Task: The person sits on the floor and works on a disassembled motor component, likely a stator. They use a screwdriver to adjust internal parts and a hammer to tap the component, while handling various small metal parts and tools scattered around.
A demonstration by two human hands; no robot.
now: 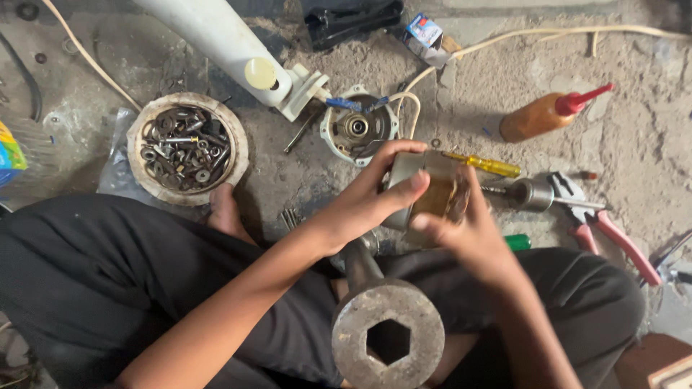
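Both forearms reach inward over the crossed legs. The left hand (360, 202) wraps its grip around a small metal motor housing (425, 191) at centre frame, thumb across the top; the right hand (468, 234) pinches its lower edge, fingers closed on it. Below lies a dusty concrete floor (634, 151). At 10 o'clock sits a bowl of nuts and washers (187, 148); at 2 o'clock an orange squeeze bottle (548, 114); at 3 o'clock red-handled pliers (605, 230). A steel hex-socket anvil (388, 338) stands at 6 o'clock.

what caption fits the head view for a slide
Both hands, left hand and right hand, hold a small motor part above a heavy metal socket.
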